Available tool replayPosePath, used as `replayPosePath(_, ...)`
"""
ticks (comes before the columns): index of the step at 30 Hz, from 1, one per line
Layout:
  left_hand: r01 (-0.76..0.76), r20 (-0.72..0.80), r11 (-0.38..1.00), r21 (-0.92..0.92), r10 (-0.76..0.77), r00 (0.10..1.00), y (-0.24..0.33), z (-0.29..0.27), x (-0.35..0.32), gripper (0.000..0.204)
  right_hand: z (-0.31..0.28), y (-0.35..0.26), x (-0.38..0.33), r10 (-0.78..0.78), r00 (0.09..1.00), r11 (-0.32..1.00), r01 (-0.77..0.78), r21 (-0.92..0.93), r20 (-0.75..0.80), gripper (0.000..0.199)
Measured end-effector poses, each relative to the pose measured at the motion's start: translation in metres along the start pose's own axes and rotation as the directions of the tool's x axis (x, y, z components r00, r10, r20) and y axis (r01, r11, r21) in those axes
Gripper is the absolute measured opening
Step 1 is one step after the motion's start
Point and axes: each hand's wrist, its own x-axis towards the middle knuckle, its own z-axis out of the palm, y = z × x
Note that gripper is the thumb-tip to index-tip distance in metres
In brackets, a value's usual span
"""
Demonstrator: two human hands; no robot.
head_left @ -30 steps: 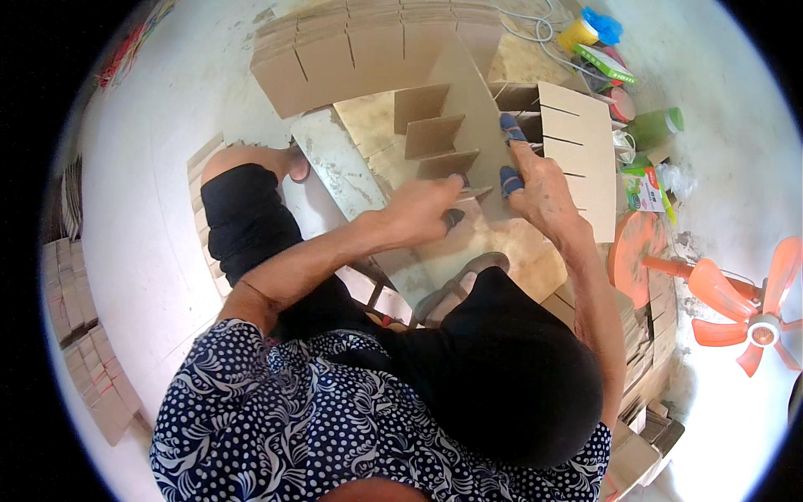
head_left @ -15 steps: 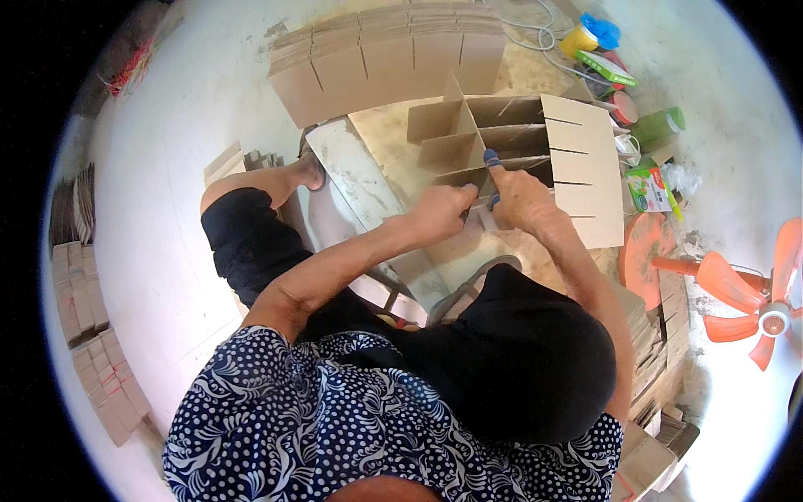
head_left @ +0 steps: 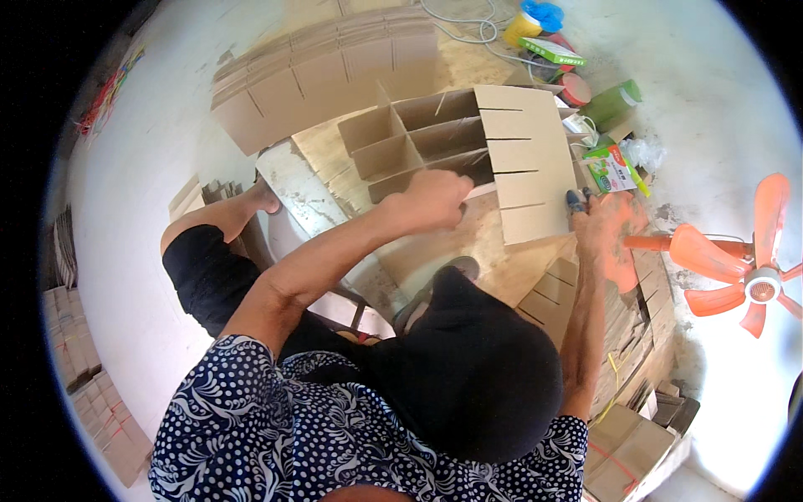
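Just beyond the left hand (head_left: 433, 197), whose grip is closed on the near edge of the cardboard divider grid (head_left: 452, 146), that grid lies on the wooden board (head_left: 493, 251). The right hand (head_left: 604, 224) is blurred beside the grid's slotted strip (head_left: 523, 159); its grip looks wrapped round a blue-handled tool (head_left: 575, 199). An orange fan (head_left: 736, 259) stands further right.

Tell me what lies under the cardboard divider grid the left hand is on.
The cardboard divider grid rests on a flat wooden board, bare in front. The left hand touches the grid's near edge. Whatever lies beneath the grid's cells and slotted panel is covered.
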Motion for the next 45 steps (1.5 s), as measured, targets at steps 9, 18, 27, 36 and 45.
replayPosePath(9, 0.087, 0.124, 0.991, 0.105, -0.100, 0.987, -0.025, -0.011, -0.061, 0.019, 0.002, 0.034, -0.013, -0.119, 0.980, 0.444, -0.090, 0.891, 0.158, 0.039)
replayPosePath(18, 0.079, -0.085, 0.994, 0.077, -0.073, 0.994, -0.037, 0.015, -0.090, 0.012, -0.033, -0.092, -0.063, -0.518, 0.855, 0.777, 0.452, 0.438, 0.036, 0.036)
replayPosePath(27, 0.108, -0.060, 0.994, -0.002, -0.107, 0.992, -0.030, 0.009, -0.091, 0.013, -0.018, -0.126, -0.056, -0.686, 0.727, 0.667, 0.627, 0.403, 0.004, 0.041)
replayPosePath(36, 0.118, -0.063, 0.992, -0.042, -0.120, 0.991, -0.036, 0.007, -0.088, 0.016, -0.021, -0.159, -0.051, -0.659, 0.738, 0.748, 0.623, 0.228, 0.145, 0.029)
replayPosePath(45, 0.078, -0.062, 0.993, -0.084, -0.084, 0.995, -0.042, 0.005, -0.089, 0.017, -0.012, -0.179, -0.058, -0.629, 0.737, 0.777, 0.586, 0.230, 0.249, 0.039)
